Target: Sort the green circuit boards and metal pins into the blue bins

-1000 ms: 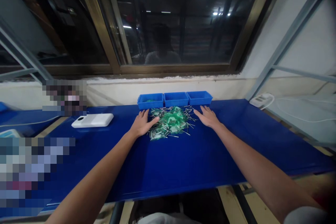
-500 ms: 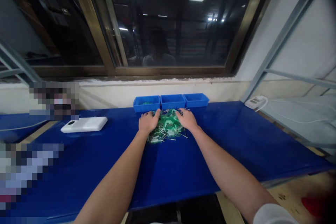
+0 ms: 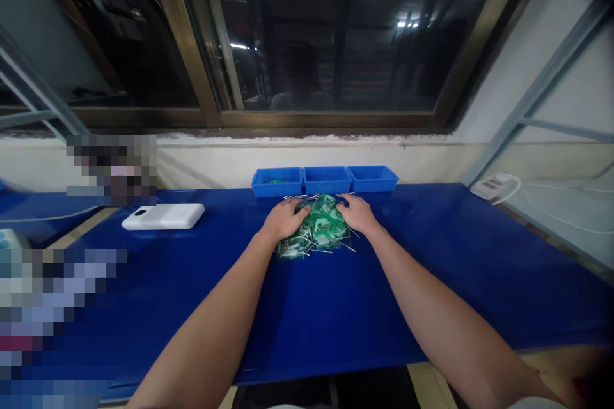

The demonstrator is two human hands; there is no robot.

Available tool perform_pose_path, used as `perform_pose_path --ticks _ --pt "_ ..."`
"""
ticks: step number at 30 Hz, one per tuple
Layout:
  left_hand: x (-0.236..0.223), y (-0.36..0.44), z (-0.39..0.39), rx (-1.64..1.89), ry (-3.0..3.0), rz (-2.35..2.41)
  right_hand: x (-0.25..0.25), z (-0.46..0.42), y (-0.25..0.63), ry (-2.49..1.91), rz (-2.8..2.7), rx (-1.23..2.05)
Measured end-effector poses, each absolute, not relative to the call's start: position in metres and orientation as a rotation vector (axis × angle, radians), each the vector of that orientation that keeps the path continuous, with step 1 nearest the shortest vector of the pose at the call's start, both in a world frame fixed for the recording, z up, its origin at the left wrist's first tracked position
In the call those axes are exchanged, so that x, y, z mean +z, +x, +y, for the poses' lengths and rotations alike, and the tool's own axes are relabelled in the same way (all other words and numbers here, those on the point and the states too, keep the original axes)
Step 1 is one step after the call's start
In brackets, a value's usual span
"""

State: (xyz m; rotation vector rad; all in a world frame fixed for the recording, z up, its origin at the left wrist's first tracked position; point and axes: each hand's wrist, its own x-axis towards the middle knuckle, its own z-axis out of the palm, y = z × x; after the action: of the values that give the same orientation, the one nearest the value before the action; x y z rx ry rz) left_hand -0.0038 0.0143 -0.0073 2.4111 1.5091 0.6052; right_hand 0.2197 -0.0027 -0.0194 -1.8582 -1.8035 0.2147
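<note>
A heap of small green packets mixed with thin metal rods (image 3: 329, 223) lies on the blue tabletop (image 3: 330, 313). On the heap's left side rests my left hand (image 3: 286, 217), fingers spread and thumb stretched over the packets. At its right side my right hand (image 3: 359, 212) touches the edge, fingers apart and pointing forward. Neither hand grips a piece that I can make out. Just behind the heap stand three blue bins in a row: the left bin (image 3: 277, 190) has something green in it, beside the middle bin (image 3: 327, 186) and the right bin (image 3: 373, 185).
A white power bank (image 3: 163, 216) lies to the left. At the right edge sits a white power strip (image 3: 494, 186) with a cable, near a grey metal frame (image 3: 532, 102). A window (image 3: 336, 45) and wall rise behind the table. Blurred patches cover items at left.
The view has shifted, so most things sit a little further right. My left hand has come further over the heap, and its thumb has moved inward. The right hand remains at the heap's edge.
</note>
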Motion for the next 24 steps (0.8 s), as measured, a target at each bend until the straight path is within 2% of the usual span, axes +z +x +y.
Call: perform_pose_path --ticks 9,24 --pt "-0.006 -0.008 0.017 0.853 2.328 1.541 -0.013 -0.008 0.218 -1.877 -1.819 0.205" --pt "-0.007 -0.006 0.022 0.939 2.294 1.569 -0.006 -0.013 0.214 -1.929 -2.016 0.386"
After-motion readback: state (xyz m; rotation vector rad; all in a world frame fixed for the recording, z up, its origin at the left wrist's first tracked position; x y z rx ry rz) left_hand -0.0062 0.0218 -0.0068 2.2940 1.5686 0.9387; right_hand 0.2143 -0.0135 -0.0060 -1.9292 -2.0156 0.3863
